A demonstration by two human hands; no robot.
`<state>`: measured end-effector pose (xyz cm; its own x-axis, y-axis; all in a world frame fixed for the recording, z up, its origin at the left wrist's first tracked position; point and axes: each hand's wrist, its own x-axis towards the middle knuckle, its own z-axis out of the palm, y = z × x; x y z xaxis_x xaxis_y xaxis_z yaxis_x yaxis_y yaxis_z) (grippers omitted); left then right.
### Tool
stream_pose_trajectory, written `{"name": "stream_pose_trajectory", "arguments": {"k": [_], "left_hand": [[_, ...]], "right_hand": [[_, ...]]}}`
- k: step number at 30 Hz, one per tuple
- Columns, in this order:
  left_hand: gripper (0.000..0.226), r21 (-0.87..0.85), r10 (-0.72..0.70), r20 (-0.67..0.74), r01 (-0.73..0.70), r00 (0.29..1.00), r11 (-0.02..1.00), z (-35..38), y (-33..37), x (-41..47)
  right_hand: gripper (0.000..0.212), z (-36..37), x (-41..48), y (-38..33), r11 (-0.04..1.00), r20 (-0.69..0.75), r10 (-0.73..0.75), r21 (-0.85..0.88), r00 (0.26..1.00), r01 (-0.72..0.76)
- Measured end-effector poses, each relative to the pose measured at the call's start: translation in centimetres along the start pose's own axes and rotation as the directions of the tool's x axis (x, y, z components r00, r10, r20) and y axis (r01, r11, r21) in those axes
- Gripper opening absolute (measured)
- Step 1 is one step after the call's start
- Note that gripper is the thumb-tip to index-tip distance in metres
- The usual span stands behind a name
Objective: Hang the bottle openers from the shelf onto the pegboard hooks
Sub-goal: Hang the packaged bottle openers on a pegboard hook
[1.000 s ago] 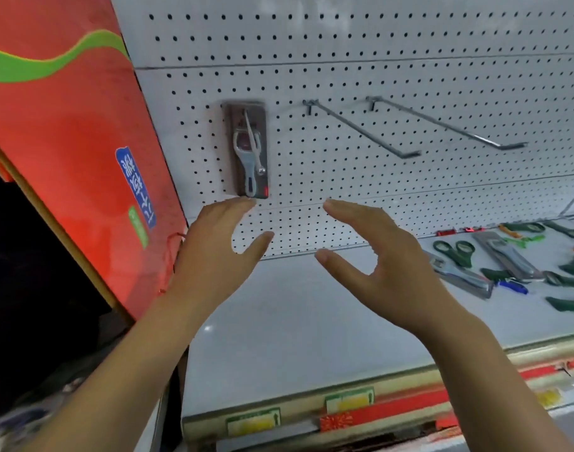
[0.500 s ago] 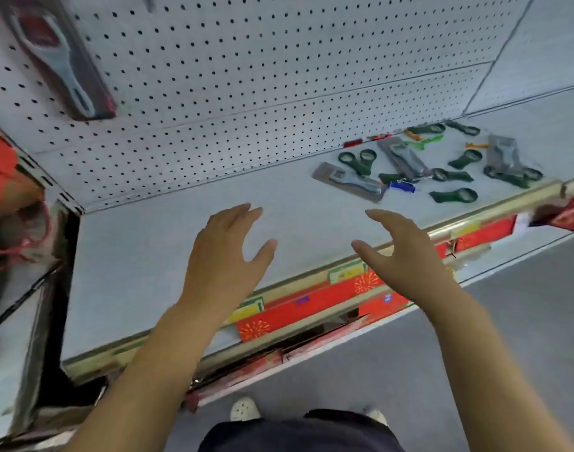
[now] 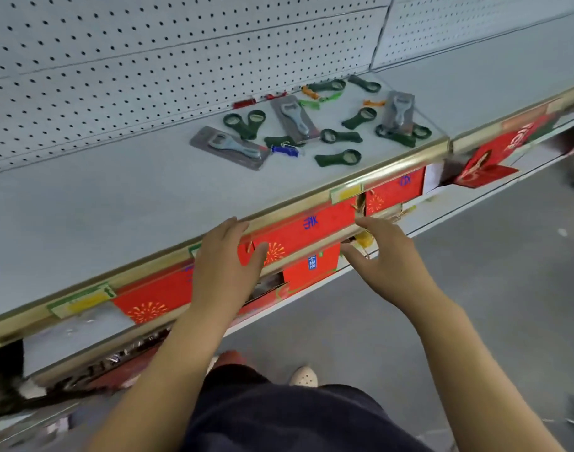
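Bottle openers (image 3: 295, 117) lying in a loose cluster on the right part of a pale grey shelf (image 3: 116, 197), close to the white pegboard (image 3: 148, 60) that rises behind it. Three carded openers (image 3: 228, 147) in grey packs lie flat among several dark green openers (image 3: 339, 157). A small blue piece (image 3: 284, 149) sits just beside the leftmost pack. Orange, light green and red pieces lie nearer the back wall, too small to identify. The front of the shelf carries a gold rail (image 3: 409, 162), with red printed strips (image 3: 298, 230) beneath it and green-and-yellow price tags (image 3: 83, 298) clipped along it. A second shelf bay (image 3: 491, 76) adjoins on the right, and a grey floor (image 3: 491, 272) runs in front of the unit. The left hand (image 3: 223, 265) is held at the rail with fingers straight and together, thumb apart, holding nothing; whether its fingertips touch the rail cannot be told. The right hand (image 3: 386, 256) is level with the red strips, fingers relaxed and thumb spread, also holding nothing. Both hands are well apart from the openers. Dark clothing (image 3: 279, 415) and a pale shoe (image 3: 303, 376) of the person show at the bottom.
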<state>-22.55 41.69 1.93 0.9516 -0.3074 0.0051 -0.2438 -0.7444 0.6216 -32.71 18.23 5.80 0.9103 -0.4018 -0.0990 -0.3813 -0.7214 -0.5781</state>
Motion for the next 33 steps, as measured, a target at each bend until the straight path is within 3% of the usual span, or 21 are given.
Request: {"name": "stream_pose_trajectory", "arguments": {"k": [11,19,25,29,33], "left_hand": [[0.056,0.070,-0.128,-0.118,0.137,0.985,0.988,0.3,0.1,8.1],[0.065,0.074,-0.306,-0.097,0.314,0.947,0.947,2.8,-0.3,20.0],[0.096,0.104,-0.420,-0.187,0.443,0.888,0.891,4.5,-1.5,25.3],[0.124,0.150,-0.500,-0.237,0.540,0.833,0.828,5.5,-1.1,26.6],[0.118,0.163,-0.528,-0.262,0.576,0.808,0.801,6.6,-0.7,26.2]], "right_hand": [[0.053,0.6,11.3,-1.1,0.993,0.070,-0.112,0.038,0.991,0.110],[0.049,-0.7,22.9,-2.5,0.998,0.051,-0.054,0.040,0.997,0.052],[0.043,0.7,30.2,-3.7,0.998,0.060,0.016,0.062,0.998,-0.020],[0.055,2.1,34.0,-5.0,0.994,0.116,0.071,0.073,0.991,-0.080],[0.072,3.8,37.0,-5.4,0.990,0.221,0.108,-0.114,0.969,-0.084]]}}
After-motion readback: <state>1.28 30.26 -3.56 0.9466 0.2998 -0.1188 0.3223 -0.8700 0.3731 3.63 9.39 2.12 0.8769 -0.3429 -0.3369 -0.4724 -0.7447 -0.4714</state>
